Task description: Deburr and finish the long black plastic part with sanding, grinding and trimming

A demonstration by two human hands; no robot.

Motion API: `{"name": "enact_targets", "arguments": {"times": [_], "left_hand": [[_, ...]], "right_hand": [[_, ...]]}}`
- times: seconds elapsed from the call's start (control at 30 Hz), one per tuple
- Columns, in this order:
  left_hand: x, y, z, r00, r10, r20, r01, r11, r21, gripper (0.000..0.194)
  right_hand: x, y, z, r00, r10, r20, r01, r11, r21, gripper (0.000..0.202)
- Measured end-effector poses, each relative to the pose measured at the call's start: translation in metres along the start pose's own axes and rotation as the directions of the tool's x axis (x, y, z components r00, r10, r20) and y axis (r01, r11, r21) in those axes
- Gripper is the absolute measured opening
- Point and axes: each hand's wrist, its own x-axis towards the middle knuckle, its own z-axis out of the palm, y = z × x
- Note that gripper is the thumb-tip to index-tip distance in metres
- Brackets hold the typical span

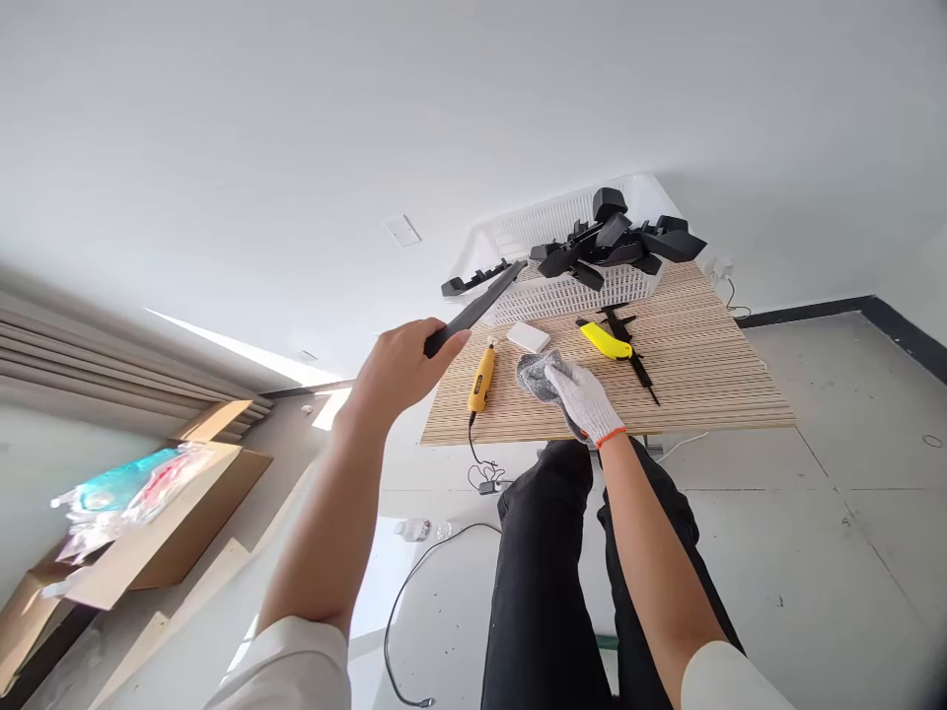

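My bare left hand [403,370] grips one end of a long black plastic part [480,304], which points up to the right over the basket's near left corner. My right hand [581,396], in a white knitted glove with an orange cuff, pinches a grey cloth or glove [540,375] above the slatted table's front edge. Left of it lies a yellow corded rotary tool [481,380]. A white block [528,337] sits just behind the grey cloth. To the right, a yellow utility knife [605,340] rests across black calipers [637,367].
A white basket [577,295] at the back of the slatted table [710,380] holds several black plastic parts [621,242], some jutting past its rim. A cardboard box [184,513] with plastic bags stands at the left. A black cable [403,592] and a clear bottle [412,531] lie below.
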Motion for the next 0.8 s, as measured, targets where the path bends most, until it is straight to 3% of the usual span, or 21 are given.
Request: {"name": "enact_targets", "arguments": {"times": [0.07, 0.17, 0.3, 0.43, 0.53, 0.67, 0.8], "left_hand": [[0.002, -0.001, -0.004, 1.0, 0.02, 0.007, -0.021, 0.998, 0.063, 0.051], [-0.004, -0.007, 0.0, 0.998, -0.055, 0.011, 0.054, 0.995, 0.079, 0.057], [-0.018, -0.023, 0.022, 0.979, -0.185, 0.082, 0.195, 0.969, -0.152, 0.051], [-0.024, -0.035, 0.049, 0.944, -0.249, 0.217, 0.324, 0.826, -0.462, 0.04], [-0.023, -0.033, 0.061, 0.908, -0.235, 0.346, 0.408, 0.678, -0.611, 0.052], [-0.023, -0.021, 0.07, 0.856, -0.218, 0.468, 0.508, 0.516, -0.689, 0.069], [-0.023, -0.012, 0.08, 0.848, -0.212, 0.485, 0.525, 0.458, -0.718, 0.071]], "right_hand": [[-0.001, -0.001, 0.0, 1.0, 0.004, 0.008, -0.004, 1.0, 0.004, 0.04], [-0.001, -0.001, -0.001, 1.0, -0.015, 0.025, 0.015, 1.0, 0.018, 0.037], [-0.001, -0.001, 0.0, 0.999, -0.009, 0.032, 0.009, 1.0, 0.013, 0.037], [-0.002, -0.002, -0.001, 1.0, -0.002, 0.02, 0.003, 0.999, -0.051, 0.043], [-0.002, -0.003, -0.002, 1.0, 0.021, -0.005, -0.021, 0.992, -0.126, 0.05], [-0.001, -0.007, 0.0, 0.994, 0.082, -0.075, -0.095, 0.976, -0.197, 0.064], [-0.004, -0.018, 0.003, 0.982, 0.106, -0.157, -0.149, 0.945, -0.291, 0.08]]}}
